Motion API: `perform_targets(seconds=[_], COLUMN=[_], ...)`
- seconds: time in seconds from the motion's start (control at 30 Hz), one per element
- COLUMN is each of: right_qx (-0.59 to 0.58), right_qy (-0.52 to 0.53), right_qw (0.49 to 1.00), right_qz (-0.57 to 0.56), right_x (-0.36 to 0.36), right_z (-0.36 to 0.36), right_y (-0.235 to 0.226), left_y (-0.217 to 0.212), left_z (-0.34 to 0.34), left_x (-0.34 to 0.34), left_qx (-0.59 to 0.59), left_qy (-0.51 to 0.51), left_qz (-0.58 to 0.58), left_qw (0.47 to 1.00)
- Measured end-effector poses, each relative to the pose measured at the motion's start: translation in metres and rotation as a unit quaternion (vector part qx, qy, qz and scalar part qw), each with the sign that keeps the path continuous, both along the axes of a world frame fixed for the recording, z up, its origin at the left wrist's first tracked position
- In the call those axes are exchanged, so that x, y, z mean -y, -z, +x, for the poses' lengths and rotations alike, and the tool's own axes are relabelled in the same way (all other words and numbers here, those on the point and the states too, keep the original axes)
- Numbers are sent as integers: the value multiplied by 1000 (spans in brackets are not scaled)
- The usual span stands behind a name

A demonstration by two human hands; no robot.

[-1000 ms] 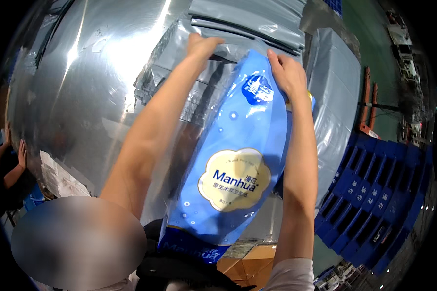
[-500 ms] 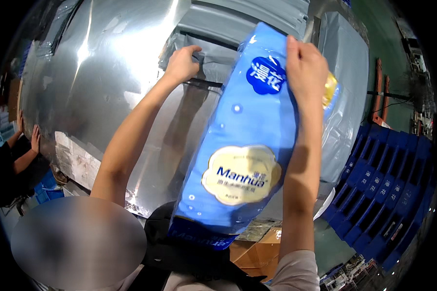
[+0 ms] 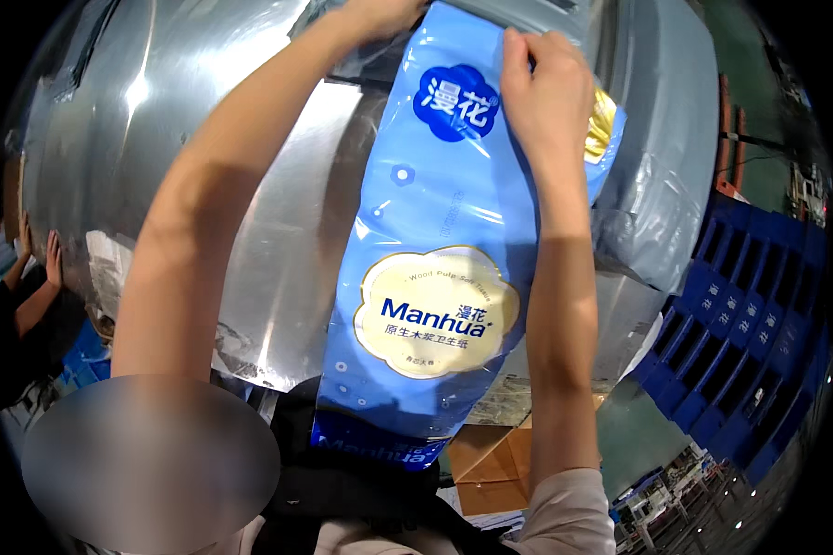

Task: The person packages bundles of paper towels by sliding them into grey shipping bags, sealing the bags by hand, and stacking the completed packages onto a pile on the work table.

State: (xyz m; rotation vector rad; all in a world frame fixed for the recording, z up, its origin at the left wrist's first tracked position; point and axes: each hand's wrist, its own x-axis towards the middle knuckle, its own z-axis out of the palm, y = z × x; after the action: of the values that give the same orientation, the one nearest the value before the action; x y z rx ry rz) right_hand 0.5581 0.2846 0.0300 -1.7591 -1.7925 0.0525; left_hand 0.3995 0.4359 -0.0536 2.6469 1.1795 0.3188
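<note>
A long blue plastic tissue bag (image 3: 435, 203) with a cream label stands tilted in front of me, its lower end near my body. My right hand (image 3: 551, 88) is closed on its upper right edge, thumb on the printed face. Past that hand a gold and blue piece of film (image 3: 602, 134) sticks out. My left hand (image 3: 389, 14) is at the top of the picture, near the bag's upper left corner and a dark slot in the metal surface. The picture's edge cuts it off, so its fingers are mostly hidden.
A shiny metal table (image 3: 278, 250) spreads beneath the bag. Grey plastic bags (image 3: 657, 185) lie at the right. Beyond them are blue slatted pallets (image 3: 731, 324). An opened cardboard box (image 3: 491, 467) is below. Another person's hands (image 3: 53, 259) rest at the table's left edge.
My left hand has moved up and right, partly out of the picture. The blue tissue bag and my right hand have shifted slightly up and left in view.
</note>
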Motion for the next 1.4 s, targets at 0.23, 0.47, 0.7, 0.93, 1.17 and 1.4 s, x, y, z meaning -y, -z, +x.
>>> perform_targets(seconds=[0.23, 0.47, 0.7, 0.93, 1.17, 1.4], right_qx=[-30, -194, -502, 16, 168, 105], right_qy=[76, 112, 128, 210, 34, -36], right_qw=[995, 965, 851, 977, 976, 943], right_qz=[-57, 133, 88, -27, -134, -313], right_x=[-79, -48, -38, -42, 105, 450], right_z=[-32, 87, 77, 83, 73, -18], right_y=[2, 50, 142, 102, 77, 77], left_y=[-78, -34, 29, 26, 1, 3], left_z=[22, -33, -35, -47, -88, -203], left_x=[4, 51, 65, 38, 154, 513], left_qx=[50, 48, 329, 139, 87, -135], left_qy=[5, -125, -401, -278, -222, -106], left_qz=[124, 62, -97, -124, -118, -340], left_qw=[991, 989, 849, 942, 964, 925])
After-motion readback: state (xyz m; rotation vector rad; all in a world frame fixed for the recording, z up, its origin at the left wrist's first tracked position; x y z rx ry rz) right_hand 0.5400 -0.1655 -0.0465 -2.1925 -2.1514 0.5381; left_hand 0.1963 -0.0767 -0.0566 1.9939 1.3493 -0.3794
